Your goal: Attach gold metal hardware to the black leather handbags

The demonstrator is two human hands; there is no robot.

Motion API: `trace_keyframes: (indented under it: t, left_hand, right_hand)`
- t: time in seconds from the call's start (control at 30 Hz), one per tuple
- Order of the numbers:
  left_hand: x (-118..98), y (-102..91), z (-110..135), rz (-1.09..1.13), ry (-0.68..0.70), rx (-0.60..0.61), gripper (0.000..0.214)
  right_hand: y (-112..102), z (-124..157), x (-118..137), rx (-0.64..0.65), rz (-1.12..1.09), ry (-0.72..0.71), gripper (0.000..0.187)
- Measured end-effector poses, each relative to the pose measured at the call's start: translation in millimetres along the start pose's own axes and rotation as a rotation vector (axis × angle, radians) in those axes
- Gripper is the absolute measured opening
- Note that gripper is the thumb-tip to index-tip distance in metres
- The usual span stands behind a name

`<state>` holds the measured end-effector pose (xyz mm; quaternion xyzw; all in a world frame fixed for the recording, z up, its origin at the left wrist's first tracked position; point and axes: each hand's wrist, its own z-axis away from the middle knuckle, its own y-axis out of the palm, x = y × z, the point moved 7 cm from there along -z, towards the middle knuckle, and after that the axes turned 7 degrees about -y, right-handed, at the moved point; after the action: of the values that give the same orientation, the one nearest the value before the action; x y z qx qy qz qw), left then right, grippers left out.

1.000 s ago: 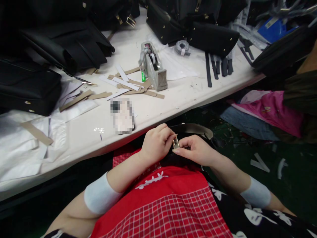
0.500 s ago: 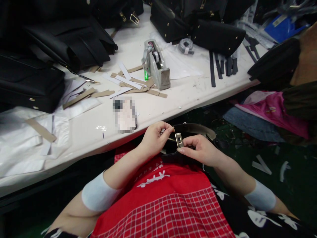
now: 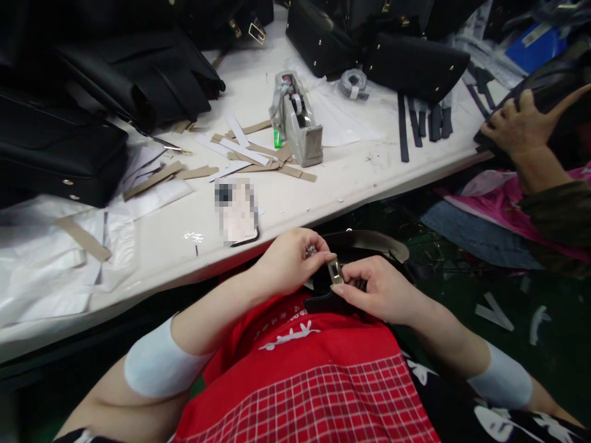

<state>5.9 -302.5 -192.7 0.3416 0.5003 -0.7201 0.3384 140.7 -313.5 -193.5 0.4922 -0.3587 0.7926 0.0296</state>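
Over my lap, just below the table edge, my two hands meet at a small metal buckle point(image 3: 335, 270). My right hand point(image 3: 376, 288) pinches the buckle and the black leather piece point(image 3: 325, 301) under it. My left hand point(image 3: 290, 259) is closed, its fingertips touching the buckle's left side, with a small shiny bit showing at the fingers. A black strap point(image 3: 369, 239) curves behind both hands. My lap is covered by a red checked apron point(image 3: 305, 381).
The white table point(image 3: 152, 246) holds black handbags point(image 3: 60, 154) at left and back, a grey tape dispenser point(image 3: 300, 120), cardboard and white strips point(image 3: 240, 151), black strips point(image 3: 418, 123), a tape roll point(image 3: 353, 83) and a phone point(image 3: 236, 210). Another person's hand point(image 3: 519, 126) rests on a black bag at right.
My left fingertips have come back onto the buckle after drawing slightly away. Another person's hand has appeared at the right on a black bag. The view shifted a little.
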Motion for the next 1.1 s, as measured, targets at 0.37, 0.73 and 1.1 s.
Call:
trace_keyframes:
  t: [0.37,0.73,1.1]
  left_hand:
    - [1,3.7,27,0.092,0.023,-0.157,0.011]
    - [3,5.6,27,0.189,-0.092,-0.242,0.013]
    - [17,30.7,18,0.721,-0.356,-0.111,0.022]
  right_hand:
    - [-3,-3,-7,-0.181,0.156,0.087,0.037]
    - [-10,-1,6,-0.29,0.371,0.102,0.039]
    - [-10,-2,12,-0.344,0.771,0.131,0.032]
